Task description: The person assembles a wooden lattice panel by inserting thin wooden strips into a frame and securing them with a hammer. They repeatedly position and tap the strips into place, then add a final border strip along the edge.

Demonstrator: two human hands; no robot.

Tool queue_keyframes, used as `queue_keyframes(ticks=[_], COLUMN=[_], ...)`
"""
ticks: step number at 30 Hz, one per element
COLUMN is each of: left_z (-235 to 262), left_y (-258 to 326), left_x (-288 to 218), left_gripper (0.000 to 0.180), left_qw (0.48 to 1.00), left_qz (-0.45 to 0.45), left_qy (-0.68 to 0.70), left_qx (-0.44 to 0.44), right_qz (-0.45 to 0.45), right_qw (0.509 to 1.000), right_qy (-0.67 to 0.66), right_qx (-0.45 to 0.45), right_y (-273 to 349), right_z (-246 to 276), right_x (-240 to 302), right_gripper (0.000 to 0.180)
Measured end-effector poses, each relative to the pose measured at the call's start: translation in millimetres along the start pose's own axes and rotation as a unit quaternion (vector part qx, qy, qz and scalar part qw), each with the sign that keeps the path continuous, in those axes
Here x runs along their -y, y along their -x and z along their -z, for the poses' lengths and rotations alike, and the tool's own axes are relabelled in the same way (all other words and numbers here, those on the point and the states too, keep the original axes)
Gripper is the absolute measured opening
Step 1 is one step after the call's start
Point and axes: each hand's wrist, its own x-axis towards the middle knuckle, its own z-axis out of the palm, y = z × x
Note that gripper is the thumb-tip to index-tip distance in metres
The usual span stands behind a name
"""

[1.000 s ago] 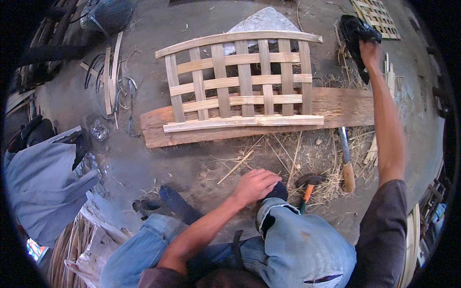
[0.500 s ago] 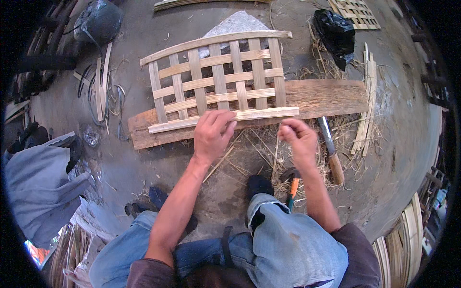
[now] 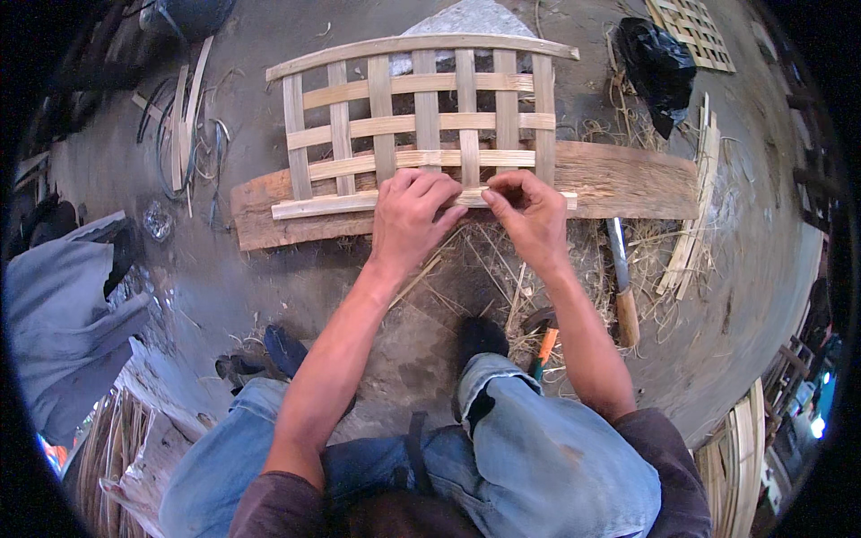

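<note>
A woven panel of flat bamboo strips [image 3: 382,117] stands in front of me, framed by a curved top rail and a straight bottom rail [image 3: 327,206]. Its lower edge rests at a rough wooden plank [image 3: 628,179]. My left hand [image 3: 414,211] is closed around the bottom rail near its middle, thumb toward the right. Just beside it my right hand [image 3: 531,215] pinches at the same rail with thumb and forefinger. Whatever tiny piece may sit between those fingertips is too small to make out.
A wooden-handled knife [image 3: 625,287] and an orange-handled hammer [image 3: 543,351] lie to the right among straw-like shavings. Thin strips [image 3: 695,206] lie beyond them. A black plastic bag [image 3: 656,72] and another woven panel [image 3: 691,34] are at the far right; grey cloth [image 3: 67,314] hangs left.
My right hand has moved left and up, from apart over the shavings to the bottom rail beside my left hand. My left hand keeps its hold. The view has shifted slightly.
</note>
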Motion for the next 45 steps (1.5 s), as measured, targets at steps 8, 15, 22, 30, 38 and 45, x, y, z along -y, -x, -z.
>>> queue_keyframes(ticks=[8,15,22,30,38,45], left_z=[-3,-7,-7,-12,-11,-12], left_y=[4,4,8,11,12,13], left_x=[0,1,0,0,-2,-1], left_gripper=[0.028,0.029,0.037,0.039,0.036,0.039], left_qw=[1.0,1.0,1.0,0.999,0.999,0.999], left_qz=[0.021,0.016,0.019,0.025,0.02,0.016], left_qy=[0.009,0.01,0.006,-0.011,-0.019,-0.035], left_qx=[-0.01,-0.017,-0.022,-0.033,-0.023,-0.028], right_qz=[0.058,0.187,0.181,0.124,0.148,0.14], right_qw=[0.993,0.943,0.906,0.899,0.899,0.901], right_qy=[0.103,0.249,0.284,0.304,0.307,0.309], right_qx=[0.01,0.119,0.254,0.289,0.274,0.27], right_y=[-13,-33,-61,-71,-70,-70], right_z=[3,6,8,4,3,4], right_x=[-4,6,16,22,16,19], right_gripper=[0.013,0.013,0.012,0.012,0.009,0.009])
